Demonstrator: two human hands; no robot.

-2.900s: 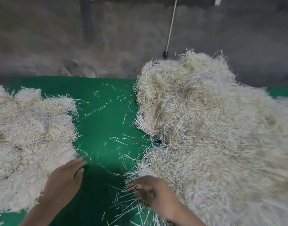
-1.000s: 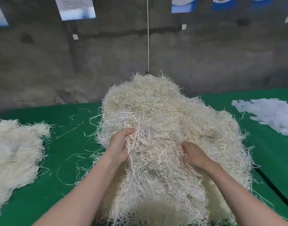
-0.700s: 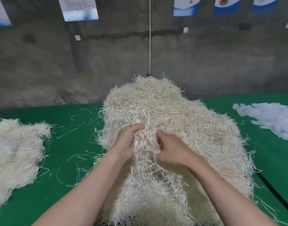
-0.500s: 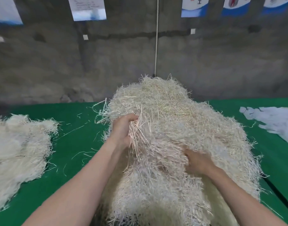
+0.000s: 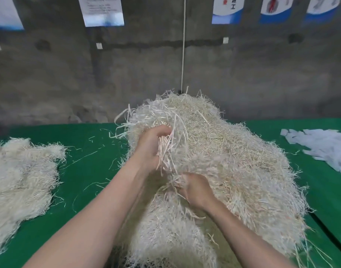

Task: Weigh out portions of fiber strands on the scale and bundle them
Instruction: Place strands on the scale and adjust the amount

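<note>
Now grips a tuft of fiber strands point(image 5: 166, 149) in the left hand point(image 5: 152, 146), fingers curled round it, at the left flank of the big fiber heap point(image 5: 243, 171) that fills the middle of the green tabletop point(image 5: 92, 167). Holds that tuft up against the heap, loose ends hanging below the fist, upper ends tangled into the mass. Has the right hand point(image 5: 197, 190) lower and nearer, back of the hand up, fingers curled on a small lock of strands point(image 5: 175, 182) at the heap's front face; cannot tell how much sits inside the fist. Leaves a flatter pile of strands point(image 5: 21, 180) well apart at the left edge, stray strands point(image 5: 84, 155) littered between, and white paper scraps point(image 5: 324, 147) at the far right. Shows no scale anywhere in view, so reads as the drawing-off step, with weighing and bundling not yet done.

Risks dragging out far more than one portion, because the strands interlock and the tuft's top is knitted into the heap. Risks pulling the near face of the heap down toward the body if tugged hard, since nothing pins the mass except the right hand's light hold. Risks shedding loose ends onto the tabletop on the way to the scale, which would short the portion. Risks snapping thin strands if both hands haul against each other. Calls for a slow, teasing pull.
</note>
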